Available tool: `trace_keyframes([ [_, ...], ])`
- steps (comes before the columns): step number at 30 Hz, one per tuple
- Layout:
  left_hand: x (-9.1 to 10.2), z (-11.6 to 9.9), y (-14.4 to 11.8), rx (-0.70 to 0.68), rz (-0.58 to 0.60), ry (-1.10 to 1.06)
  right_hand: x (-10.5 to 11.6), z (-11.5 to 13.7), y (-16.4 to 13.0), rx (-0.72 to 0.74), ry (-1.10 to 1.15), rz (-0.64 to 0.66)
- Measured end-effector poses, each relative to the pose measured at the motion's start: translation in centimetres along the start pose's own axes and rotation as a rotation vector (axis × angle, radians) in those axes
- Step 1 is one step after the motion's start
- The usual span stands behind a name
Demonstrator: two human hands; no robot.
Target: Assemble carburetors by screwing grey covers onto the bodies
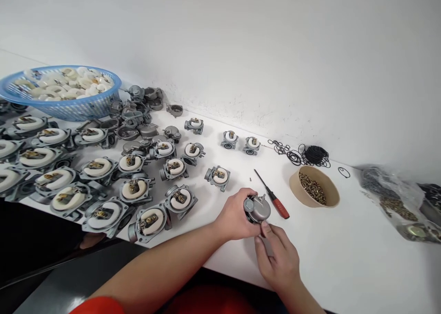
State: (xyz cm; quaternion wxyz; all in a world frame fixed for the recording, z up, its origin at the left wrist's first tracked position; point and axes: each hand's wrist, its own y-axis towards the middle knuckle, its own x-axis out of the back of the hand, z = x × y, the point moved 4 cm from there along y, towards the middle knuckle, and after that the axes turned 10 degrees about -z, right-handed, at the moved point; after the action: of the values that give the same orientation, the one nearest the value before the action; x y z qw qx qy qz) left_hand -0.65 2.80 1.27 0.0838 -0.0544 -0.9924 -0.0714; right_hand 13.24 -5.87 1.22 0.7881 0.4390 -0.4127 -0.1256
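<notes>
My left hand [237, 217] is wrapped round a carburetor [261, 208], with its grey metal float bowl facing up. The fingers of my right hand [280, 256] are pinched together at the near lower edge of the carburetor; whether a small part sits between them is hidden. Just beyond my hands lies a screwdriver [275, 199] with a red and black handle. To its right stands a tan bowl [332, 197] holding many small brass-coloured screws [312, 187].
Many open carburetor bodies with white floats [150, 222] cover the table's left side. Loose float bowls [138, 116] are piled behind them, beside a blue basket [79, 107] of floats. Black O-rings [316, 154] lie by the wall; plastic bags of parts [396, 199] lie far right.
</notes>
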Motion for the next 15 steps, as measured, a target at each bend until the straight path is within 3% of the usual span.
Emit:
trace_keyframes([
  [8, -0.29, 0.46, -0.07, 0.005, 0.008, -0.010, 0.05, -0.10, -0.89, -0.051, 0.024, 0.011],
  [15, -0.42, 0.48, -0.13, 0.108, 0.037, -0.049, 0.67, -0.34, -0.46, -0.110, -0.014, -0.029],
])
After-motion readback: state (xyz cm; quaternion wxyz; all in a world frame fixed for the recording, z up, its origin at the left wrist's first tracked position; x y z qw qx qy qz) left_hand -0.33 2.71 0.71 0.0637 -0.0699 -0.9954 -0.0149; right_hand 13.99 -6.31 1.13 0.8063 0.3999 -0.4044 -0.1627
